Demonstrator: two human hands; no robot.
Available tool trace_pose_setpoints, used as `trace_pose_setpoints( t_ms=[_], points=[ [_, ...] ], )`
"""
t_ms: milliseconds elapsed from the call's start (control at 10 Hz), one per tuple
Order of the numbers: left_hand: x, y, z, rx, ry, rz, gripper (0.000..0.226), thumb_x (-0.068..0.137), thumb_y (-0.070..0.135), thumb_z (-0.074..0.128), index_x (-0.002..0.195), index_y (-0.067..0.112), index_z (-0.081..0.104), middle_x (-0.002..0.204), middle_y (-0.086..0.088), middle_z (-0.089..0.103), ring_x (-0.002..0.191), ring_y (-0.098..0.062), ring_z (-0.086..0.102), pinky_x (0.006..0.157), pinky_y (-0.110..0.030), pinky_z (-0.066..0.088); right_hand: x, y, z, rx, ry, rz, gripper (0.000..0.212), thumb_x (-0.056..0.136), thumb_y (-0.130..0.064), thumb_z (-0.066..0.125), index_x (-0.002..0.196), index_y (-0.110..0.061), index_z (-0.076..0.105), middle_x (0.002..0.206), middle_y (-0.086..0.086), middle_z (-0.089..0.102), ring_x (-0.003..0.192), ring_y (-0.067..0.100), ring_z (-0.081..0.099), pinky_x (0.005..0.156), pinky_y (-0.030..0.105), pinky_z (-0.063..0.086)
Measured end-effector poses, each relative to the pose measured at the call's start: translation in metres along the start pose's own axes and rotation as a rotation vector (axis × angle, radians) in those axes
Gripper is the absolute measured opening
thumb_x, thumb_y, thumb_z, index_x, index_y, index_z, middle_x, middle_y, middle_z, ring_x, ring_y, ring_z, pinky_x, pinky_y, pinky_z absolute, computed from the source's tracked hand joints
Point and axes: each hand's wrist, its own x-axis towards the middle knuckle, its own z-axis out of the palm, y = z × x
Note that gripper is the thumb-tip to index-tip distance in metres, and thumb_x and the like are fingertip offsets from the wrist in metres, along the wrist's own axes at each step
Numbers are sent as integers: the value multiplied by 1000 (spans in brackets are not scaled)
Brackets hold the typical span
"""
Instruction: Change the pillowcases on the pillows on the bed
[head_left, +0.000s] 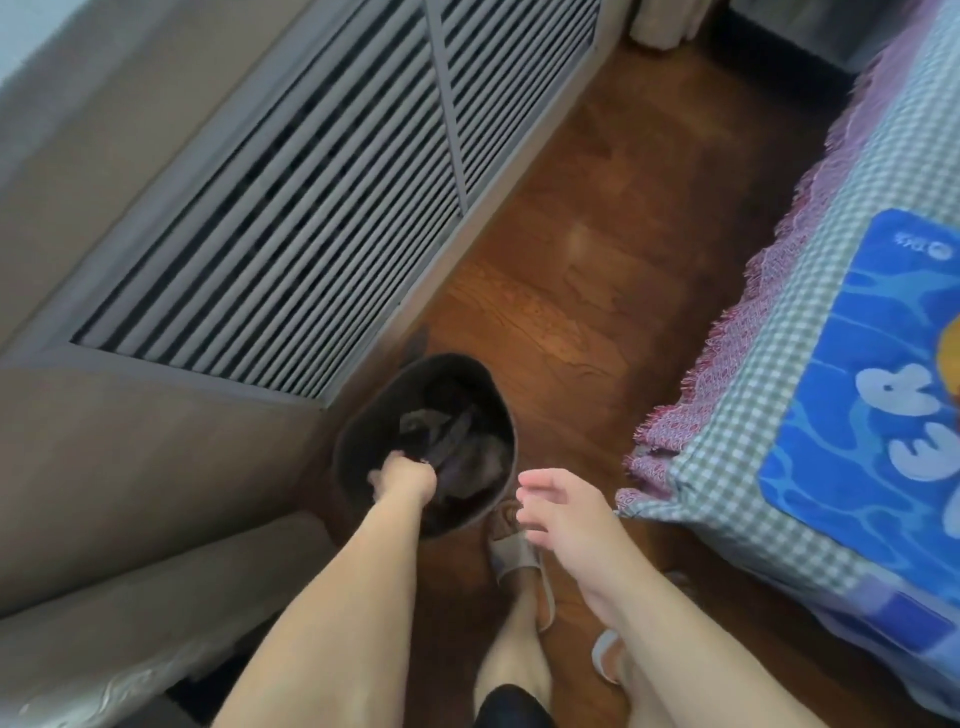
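Bedroom, narrow strip of reddish-brown wood floor (597, 249) between a grey louvred wall panel (291, 202) and the bed (810, 322). Left hand (402, 480): fingers curled down over the near rim of a dark round basket (358, 441) on the floor, closed among crumpled grey and dark cloth (457, 441) inside; whether this cloth is a pillowcase cannot be told. Right hand (558, 512): fingers spread loosely, holding nothing, hovering just beside the basket and above a slippered foot (519, 558). Bed cover is green-and-white check with a pink fringed throw (727, 374) hanging at its edge. On the bed lies a blue printed cushion or pillow (852, 415); white letters "ER" and "ER" readable, small print at its corner too blurred.
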Motion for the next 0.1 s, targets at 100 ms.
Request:
trace_pose_setpoints(
  t_ms=[100],
  points=[
    [-37, 27, 22, 63, -91, 202, 45, 92, 18, 57, 137, 18, 59, 140, -12, 58, 128, -31, 55, 110, -33, 42, 3, -1, -18, 54, 87, 24, 23, 100, -12, 50, 107, -26, 67, 106, 0, 69, 98, 16, 68, 88, 32, 58]
  ],
)
